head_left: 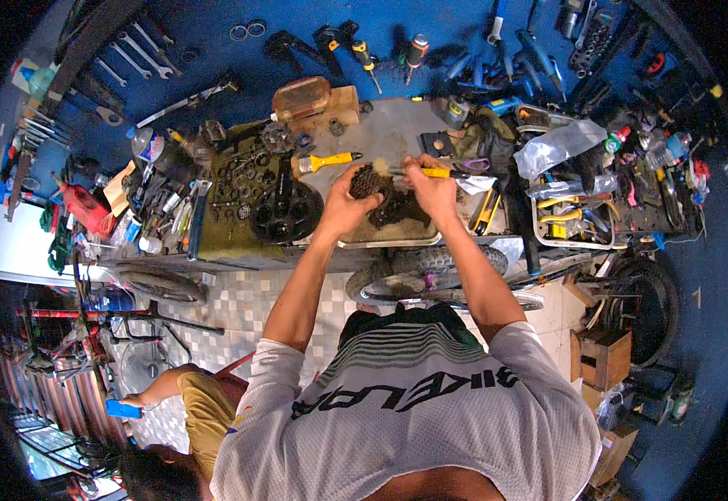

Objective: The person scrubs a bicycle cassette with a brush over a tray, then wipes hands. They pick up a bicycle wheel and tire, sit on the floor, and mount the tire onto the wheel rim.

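Observation:
My left hand [345, 207] is closed around a dark, grimy bicycle cassette [370, 184], holding it tilted above the bench. In my right hand [433, 194] is a brush with a yellow handle [436, 173], its pale bristles pointing left at the cassette's upper edge. Beneath both hands lies a shallow tray [380, 243], its bottom stained with dark grime. Another paintbrush [328, 161], also yellow-handled, rests on the bench just beyond my left hand. A black crankset [287, 213] lies left of that hand.
Small metal parts cover a green cloth [238, 179] at left. A yellow utility knife [487, 210] and a tray of pliers [573, 245] sit to the right. Tools hang on the blue wall [297, 21]. Bicycle wheels [372, 284] stand below the bench. Behind left, another person holds a blue phone [123, 409].

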`<act>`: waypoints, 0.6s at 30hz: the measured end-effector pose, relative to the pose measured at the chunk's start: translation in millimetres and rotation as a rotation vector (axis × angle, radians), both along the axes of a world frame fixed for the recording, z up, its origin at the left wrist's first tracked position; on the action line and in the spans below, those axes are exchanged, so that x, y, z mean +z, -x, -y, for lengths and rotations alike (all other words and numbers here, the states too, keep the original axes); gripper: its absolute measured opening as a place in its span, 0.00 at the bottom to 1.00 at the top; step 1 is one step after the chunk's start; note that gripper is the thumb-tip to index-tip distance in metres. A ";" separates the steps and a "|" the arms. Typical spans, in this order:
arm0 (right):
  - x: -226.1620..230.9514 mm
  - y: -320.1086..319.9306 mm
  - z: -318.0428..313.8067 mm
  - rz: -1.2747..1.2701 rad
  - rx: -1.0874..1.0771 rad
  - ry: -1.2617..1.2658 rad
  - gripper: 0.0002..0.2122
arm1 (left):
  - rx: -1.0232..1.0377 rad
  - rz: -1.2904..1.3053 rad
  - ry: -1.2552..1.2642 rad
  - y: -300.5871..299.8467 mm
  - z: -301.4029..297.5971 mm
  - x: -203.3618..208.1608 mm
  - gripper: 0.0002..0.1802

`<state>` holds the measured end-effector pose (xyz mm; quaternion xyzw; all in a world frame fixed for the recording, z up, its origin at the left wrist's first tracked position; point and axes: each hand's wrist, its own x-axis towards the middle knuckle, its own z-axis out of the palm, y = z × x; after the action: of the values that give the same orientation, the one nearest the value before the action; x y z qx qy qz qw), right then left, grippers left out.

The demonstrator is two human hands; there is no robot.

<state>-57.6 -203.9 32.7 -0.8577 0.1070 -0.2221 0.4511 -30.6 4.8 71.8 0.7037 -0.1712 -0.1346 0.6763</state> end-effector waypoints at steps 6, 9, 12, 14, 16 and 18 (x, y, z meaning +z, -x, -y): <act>-49.7 4.5 9.6 -0.232 -0.013 -0.055 0.24 | 0.034 -0.216 0.272 -5.8 -14.7 -25.1 0.36; -53.3 10.6 21.7 -0.461 -0.065 -0.048 0.24 | 0.002 -0.342 0.407 -8.7 -10.3 -14.1 0.37; -41.1 19.2 31.0 -0.443 -0.013 -0.058 0.24 | 0.020 -0.408 0.502 -6.5 -13.5 -12.8 0.36; -34.0 20.7 33.3 -0.440 0.059 -0.049 0.22 | 0.024 -0.429 0.495 -5.3 -15.7 -13.6 0.34; -33.3 27.4 35.9 -0.372 0.112 -0.088 0.21 | 0.031 -0.423 0.478 -5.3 -12.7 -14.7 0.33; -82.1 29.1 58.3 -0.341 0.136 -0.085 0.19 | 0.008 -0.393 0.455 -9.6 5.1 -13.3 0.30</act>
<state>-86.7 -262.2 -49.4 -0.8685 0.1329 -0.0378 0.4761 -21.0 -0.3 58.5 0.4950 -0.0600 -0.2239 0.8374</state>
